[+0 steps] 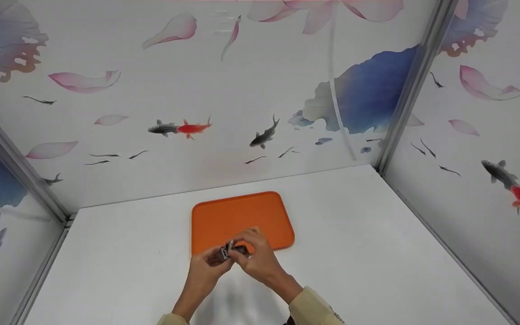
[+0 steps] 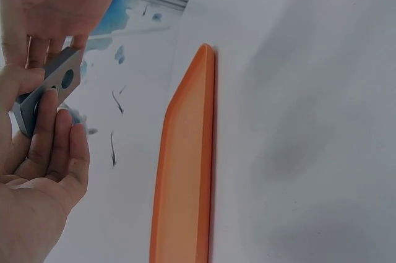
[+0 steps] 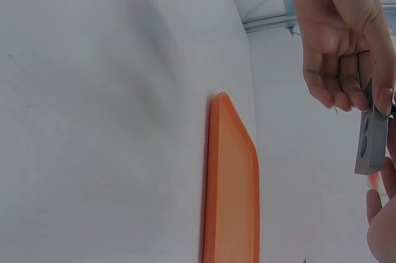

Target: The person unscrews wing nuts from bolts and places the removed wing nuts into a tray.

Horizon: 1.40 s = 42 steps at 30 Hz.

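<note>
A grey metal block with round holes [image 2: 67, 78] is held up in front of the body between both hands. My left hand [image 1: 208, 270] grips it, thumb on one side and fingers on the other; this hand is at the bottom left in the left wrist view and at the top right in the right wrist view. My right hand [image 1: 260, 262] curls over the block from the right. Its thumb and forefinger pinch a short silver metal piece [image 1: 230, 245] at the block; its exact kind I cannot tell. Fingers partly hide both parts.
An orange tray [image 1: 242, 216] with a raised rim lies on the white table [image 1: 355, 253], just beyond the hands. Printed wall panels [image 1: 224, 90] with metal frame posts [image 1: 406, 95] enclose the back and sides of the table.
</note>
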Motion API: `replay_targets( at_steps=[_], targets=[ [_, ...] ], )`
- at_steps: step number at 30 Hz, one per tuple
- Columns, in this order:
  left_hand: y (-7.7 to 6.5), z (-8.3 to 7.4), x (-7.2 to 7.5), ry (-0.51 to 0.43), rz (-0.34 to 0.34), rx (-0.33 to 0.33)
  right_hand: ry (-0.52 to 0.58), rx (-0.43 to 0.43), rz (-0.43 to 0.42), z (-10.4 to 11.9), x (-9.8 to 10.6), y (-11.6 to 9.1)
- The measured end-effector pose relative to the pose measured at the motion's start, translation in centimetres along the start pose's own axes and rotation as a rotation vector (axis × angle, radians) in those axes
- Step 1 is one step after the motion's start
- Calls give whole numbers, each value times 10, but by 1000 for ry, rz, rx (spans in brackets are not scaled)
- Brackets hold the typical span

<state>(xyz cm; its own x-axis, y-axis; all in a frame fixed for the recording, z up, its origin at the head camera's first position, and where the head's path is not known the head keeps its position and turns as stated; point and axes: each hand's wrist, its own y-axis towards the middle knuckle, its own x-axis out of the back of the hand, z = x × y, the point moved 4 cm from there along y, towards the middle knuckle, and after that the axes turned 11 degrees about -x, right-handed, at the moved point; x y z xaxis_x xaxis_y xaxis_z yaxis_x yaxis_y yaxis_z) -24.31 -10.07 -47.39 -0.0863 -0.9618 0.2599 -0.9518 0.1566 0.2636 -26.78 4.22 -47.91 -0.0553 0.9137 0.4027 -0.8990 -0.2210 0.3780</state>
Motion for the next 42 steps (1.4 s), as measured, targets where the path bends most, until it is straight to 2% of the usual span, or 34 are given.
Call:
replay_targets(
  at_steps=[2, 5, 10, 12, 21, 29, 35, 42],
  targets=[
    [-1, -3, 0, 2, -3, -3, 8, 14, 1, 0, 0, 0],
    [-1, -2, 1, 1, -6, -10, 16, 28, -16, 14, 5, -2],
    [3, 22, 0, 10, -7, -22, 29, 34, -50, 35, 13, -4],
    [4, 30, 0, 11, -4, -33, 28, 31, -59, 33, 13, -4],
    [3, 32, 0, 4, -9, -18, -10, -8, -104, -1, 4, 1],
    [3, 33, 3, 20, -9, -18, -22, 21, -129, -8, 2, 0],
    [1, 33, 2, 22, -22, -6, -27, -11, -84, -7, 2, 0],
    [0, 35, -3, 10, -6, 10, 6, -55, -1, -8, 1, -4]
  ],
)
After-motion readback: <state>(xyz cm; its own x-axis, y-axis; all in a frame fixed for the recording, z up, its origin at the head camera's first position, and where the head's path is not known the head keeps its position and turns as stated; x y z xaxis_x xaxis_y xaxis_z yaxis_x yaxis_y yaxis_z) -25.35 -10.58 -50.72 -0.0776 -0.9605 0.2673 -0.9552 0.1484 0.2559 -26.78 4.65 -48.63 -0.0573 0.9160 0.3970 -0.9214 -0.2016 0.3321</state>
